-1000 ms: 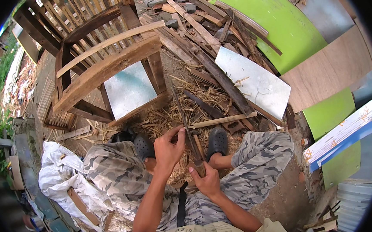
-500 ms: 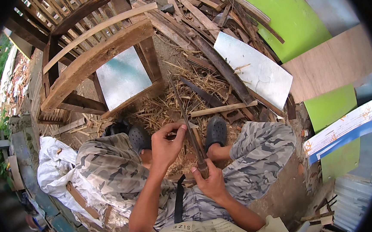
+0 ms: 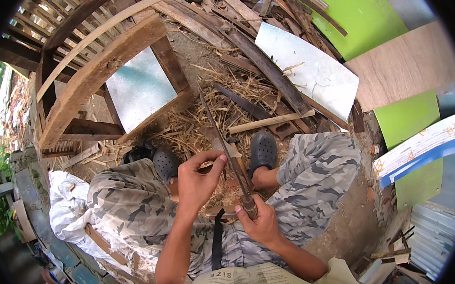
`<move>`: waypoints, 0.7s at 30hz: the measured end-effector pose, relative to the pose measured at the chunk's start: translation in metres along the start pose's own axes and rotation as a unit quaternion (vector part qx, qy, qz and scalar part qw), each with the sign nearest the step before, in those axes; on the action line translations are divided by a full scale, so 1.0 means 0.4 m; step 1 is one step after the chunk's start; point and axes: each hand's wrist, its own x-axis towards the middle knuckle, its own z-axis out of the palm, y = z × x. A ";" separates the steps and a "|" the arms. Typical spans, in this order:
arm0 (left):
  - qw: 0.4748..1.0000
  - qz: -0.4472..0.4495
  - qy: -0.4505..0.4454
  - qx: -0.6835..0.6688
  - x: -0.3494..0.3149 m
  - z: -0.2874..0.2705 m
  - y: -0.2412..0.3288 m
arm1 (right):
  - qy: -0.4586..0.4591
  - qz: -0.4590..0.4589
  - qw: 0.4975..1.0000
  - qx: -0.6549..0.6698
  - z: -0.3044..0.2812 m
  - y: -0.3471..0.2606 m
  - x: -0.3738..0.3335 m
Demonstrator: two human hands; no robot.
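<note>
No visible progress: my right hand (image 3: 260, 223) still clamps the handle (image 3: 249, 206), my left hand (image 3: 194, 177) beside the blade (image 3: 233, 164), grip unclear.

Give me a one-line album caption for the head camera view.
Right hand grips a long, thin tool by its handle, left hand close beside it, slatted wooden frame beyond.

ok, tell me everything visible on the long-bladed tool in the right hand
The long-bladed tool has a narrow, dark, metal-looking blade tapering toward its far end, and a brown, wooden-looking handle gripped in the right hand. It points forward, slanting left, above straw-like scraps. The left hand is right beside the blade; whether it touches is unclear.
</note>
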 end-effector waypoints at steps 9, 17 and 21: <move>1.000 -0.006 0.003 -0.027 0.014 -0.011 -0.021 | -0.002 -0.007 1.000 0.005 0.004 -0.005 0.005; 1.000 -0.014 -0.011 0.004 0.017 -0.019 0.006 | -0.009 0.016 1.000 0.021 0.002 -0.013 0.005; 1.000 -0.009 -0.022 0.011 0.025 -0.029 0.015 | -0.006 0.018 1.000 0.014 0.006 -0.011 0.005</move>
